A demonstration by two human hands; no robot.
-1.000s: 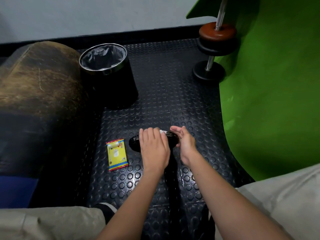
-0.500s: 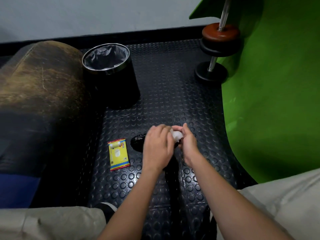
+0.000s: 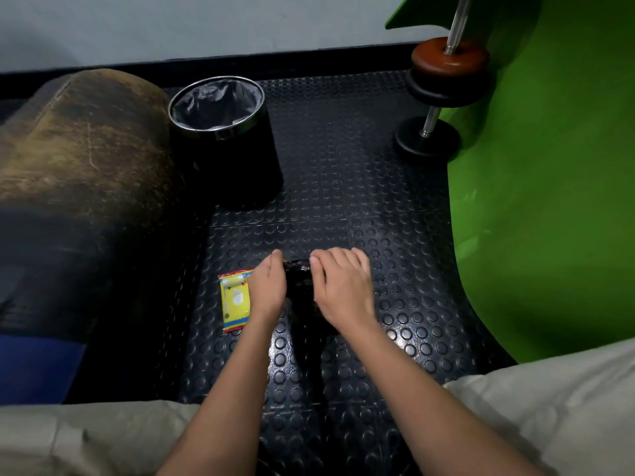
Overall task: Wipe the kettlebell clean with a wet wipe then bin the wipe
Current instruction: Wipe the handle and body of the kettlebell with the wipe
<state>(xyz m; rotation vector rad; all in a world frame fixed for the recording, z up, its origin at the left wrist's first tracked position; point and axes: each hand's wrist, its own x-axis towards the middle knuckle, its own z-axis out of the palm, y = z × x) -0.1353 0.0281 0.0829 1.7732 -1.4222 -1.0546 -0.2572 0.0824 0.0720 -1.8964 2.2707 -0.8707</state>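
The kettlebell [image 3: 298, 273] sits on the studded black floor [image 3: 343, 187] right in front of me, between my two hands, and only a dark, shiny strip of it shows in the gap. My left hand [image 3: 268, 291] lies against its left side, fingers straight and together, thumb up at the top edge; this grip looks flat against the iron rather than curled round it. My right hand [image 3: 343, 290] covers the kettlebell's right side, palm down, fingers spread a little and bent over the top. I cannot tell whether that grip is closed on anything, since the palm hides what is beneath, and the wipe is not visible.

Just left of my left hand a yellow wipe pack [image 3: 235, 299] lies flat on the floor, its edge touching or tucked under the hand. The bin [image 3: 220, 132], lined with a black bag, stands farther off to the left, beside a worn brown cushion [image 3: 79, 159]. A dumbbell [image 3: 443, 94] leans against the green sheet [image 3: 549, 201] at far right.
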